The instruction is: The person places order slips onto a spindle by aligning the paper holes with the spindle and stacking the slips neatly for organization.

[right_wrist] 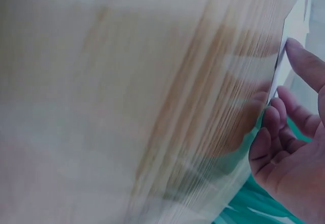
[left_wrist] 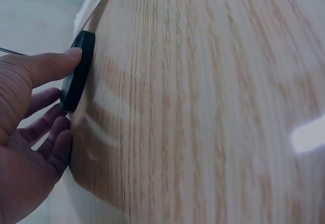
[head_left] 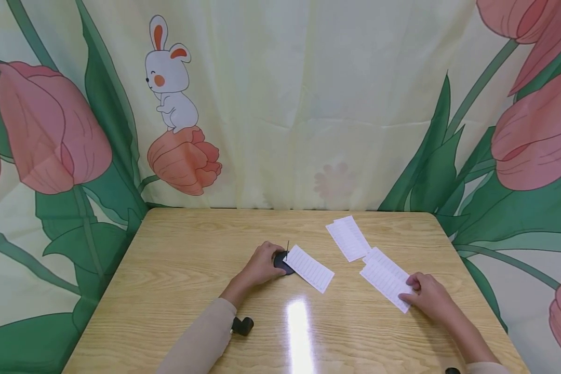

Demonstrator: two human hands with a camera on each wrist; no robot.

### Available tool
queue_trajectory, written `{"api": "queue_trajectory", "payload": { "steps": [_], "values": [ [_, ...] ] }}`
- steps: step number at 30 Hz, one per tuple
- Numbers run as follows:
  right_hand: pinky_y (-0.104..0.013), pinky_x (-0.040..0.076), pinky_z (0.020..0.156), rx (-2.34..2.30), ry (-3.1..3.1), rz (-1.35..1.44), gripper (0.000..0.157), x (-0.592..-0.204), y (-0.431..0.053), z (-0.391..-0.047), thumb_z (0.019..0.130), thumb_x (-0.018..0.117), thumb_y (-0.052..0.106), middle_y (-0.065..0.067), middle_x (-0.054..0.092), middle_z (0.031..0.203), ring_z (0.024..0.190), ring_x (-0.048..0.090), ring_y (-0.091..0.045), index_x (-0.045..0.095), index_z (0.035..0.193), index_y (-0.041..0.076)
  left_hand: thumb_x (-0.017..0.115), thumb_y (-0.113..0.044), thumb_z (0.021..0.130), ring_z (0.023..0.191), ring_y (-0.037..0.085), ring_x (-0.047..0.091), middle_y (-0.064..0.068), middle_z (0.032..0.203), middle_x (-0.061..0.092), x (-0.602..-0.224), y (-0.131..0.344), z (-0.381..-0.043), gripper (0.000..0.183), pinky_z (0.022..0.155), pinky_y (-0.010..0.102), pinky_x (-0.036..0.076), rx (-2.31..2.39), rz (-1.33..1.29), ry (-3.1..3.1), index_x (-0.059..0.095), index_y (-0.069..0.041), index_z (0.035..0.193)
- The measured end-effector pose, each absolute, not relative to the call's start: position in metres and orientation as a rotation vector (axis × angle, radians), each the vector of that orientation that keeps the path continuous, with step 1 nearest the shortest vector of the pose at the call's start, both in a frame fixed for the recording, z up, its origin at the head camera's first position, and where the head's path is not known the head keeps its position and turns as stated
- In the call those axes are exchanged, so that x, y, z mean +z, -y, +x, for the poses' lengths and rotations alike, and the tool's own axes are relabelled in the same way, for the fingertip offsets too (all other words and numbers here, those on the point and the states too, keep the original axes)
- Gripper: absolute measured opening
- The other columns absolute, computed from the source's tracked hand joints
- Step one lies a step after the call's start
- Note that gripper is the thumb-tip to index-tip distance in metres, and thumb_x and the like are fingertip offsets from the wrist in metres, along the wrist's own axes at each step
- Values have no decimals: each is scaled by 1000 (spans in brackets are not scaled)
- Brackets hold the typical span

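Note:
A bill spike with a round black base (head_left: 283, 263) and a thin upright pin (head_left: 288, 249) stands near the middle of the table. My left hand (head_left: 263, 263) grips the base by its side; in the left wrist view the thumb lies along the base (left_wrist: 80, 74). One printed paper slip (head_left: 310, 269) reaches from the pin toward the lower right, its corner overlapping the base. Over on the right, my right hand (head_left: 427, 295) pinches the near end of a printed slip (head_left: 386, 279) in an overlapping group. In the right wrist view, thumb and fingertips meet the slip's edge (right_wrist: 290, 31).
More overlapping printed slips (head_left: 348, 239) lie farther back on the wooden table (head_left: 191, 239). A black wrist device (head_left: 243, 326) sticks out beside the left sleeve. Behind the table's back edge hangs a curtain (head_left: 271, 104) printed with tulips and a rabbit.

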State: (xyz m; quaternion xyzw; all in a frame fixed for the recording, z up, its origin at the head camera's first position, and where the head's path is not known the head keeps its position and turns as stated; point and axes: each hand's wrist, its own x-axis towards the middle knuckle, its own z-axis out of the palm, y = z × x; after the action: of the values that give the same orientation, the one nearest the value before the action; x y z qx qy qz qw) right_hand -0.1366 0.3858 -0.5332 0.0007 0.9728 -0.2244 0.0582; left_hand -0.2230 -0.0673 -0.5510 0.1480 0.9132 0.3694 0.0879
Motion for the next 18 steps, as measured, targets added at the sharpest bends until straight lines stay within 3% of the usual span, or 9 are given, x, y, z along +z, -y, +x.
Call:
{"api": "queue_trajectory", "payload": {
  "steps": [18],
  "values": [
    [-30, 47, 71, -751, -2884, 48, 43, -533, -384, -135, 90, 81, 23, -14, 60, 96, 86, 55, -23, 53, 106, -6, 91, -16, 79, 109, 21, 54, 9, 122, 59, -555, 69, -222, 58, 97, 41, 48, 1201, 416, -2690, 66, -7, 131]
  ]
}}
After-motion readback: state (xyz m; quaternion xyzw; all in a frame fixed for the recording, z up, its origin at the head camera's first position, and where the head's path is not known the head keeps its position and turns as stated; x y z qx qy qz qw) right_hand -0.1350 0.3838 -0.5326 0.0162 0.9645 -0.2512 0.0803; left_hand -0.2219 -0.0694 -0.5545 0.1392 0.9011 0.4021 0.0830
